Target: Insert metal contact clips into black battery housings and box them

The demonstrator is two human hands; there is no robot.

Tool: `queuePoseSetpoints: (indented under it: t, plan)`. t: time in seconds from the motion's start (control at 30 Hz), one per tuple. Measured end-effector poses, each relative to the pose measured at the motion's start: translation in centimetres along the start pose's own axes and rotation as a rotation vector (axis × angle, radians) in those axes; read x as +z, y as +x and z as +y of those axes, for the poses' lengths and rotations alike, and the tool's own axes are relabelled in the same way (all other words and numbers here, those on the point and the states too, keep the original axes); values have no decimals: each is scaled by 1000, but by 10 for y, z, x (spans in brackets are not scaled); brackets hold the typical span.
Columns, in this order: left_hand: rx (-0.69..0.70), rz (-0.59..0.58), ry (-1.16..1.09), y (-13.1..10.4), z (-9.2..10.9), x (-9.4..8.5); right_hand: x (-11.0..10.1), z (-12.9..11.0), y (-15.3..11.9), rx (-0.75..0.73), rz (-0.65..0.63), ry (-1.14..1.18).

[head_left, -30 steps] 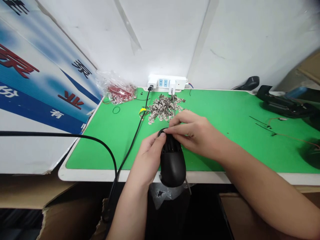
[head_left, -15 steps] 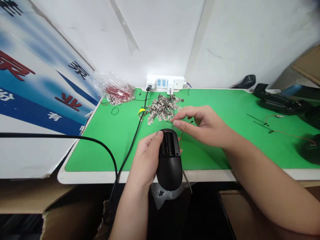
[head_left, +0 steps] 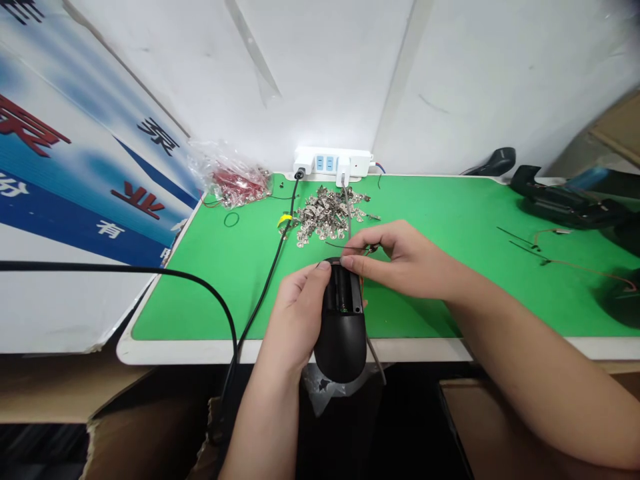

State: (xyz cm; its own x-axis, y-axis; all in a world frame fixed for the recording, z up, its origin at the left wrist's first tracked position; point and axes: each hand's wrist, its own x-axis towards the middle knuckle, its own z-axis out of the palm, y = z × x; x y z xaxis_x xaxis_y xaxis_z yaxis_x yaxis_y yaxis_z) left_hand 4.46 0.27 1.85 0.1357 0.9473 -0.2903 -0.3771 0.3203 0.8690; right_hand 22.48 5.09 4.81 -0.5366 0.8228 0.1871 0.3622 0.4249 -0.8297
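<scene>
My left hand is closed around a black rounded plastic housing, thumb on its upper left edge. An open, slot-like compartment shows in the upper half of the housing. At its top end, my right hand has thumb and forefinger pinched together, close against the rim. Whatever lies between those fingertips is too small to make out. Beside the right fingers runs a thin dark wire, and an orange wire hangs along the housing's right side. Just beyond the hands lies a pile of small shiny metal plates.
A white power strip stands against the wall, with a black cable running down across the green mat. A plastic bag of red wires lies at the back left. Black plastic parts and loose wires lie on the right.
My right hand has come down and slightly left, its fingertips closing at the top of the housing. My left hand keeps its hold on the housing.
</scene>
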Motion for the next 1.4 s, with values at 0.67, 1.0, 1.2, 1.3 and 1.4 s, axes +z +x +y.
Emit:
queuePoseSetpoints:
  t: [0.67, 1.0, 1.2, 1.3, 1.4]
  plan:
    - [120, -123, 258, 0, -5, -8, 2, -3, -5, 99, -24, 103]
    - [234, -169, 532, 2, -8, -10, 3, -8, -4, 64, -84, 7]
    - [214, -122, 671, 3, -7, -7, 3, -4, -4, 87, -88, -35]
    - [243, -84, 736, 2, -6, -5, 2, -1, -4, 78, -103, -27]
    - [261, -75, 771, 1, -5, -4, 1, 0, -4, 79, -112, -18]
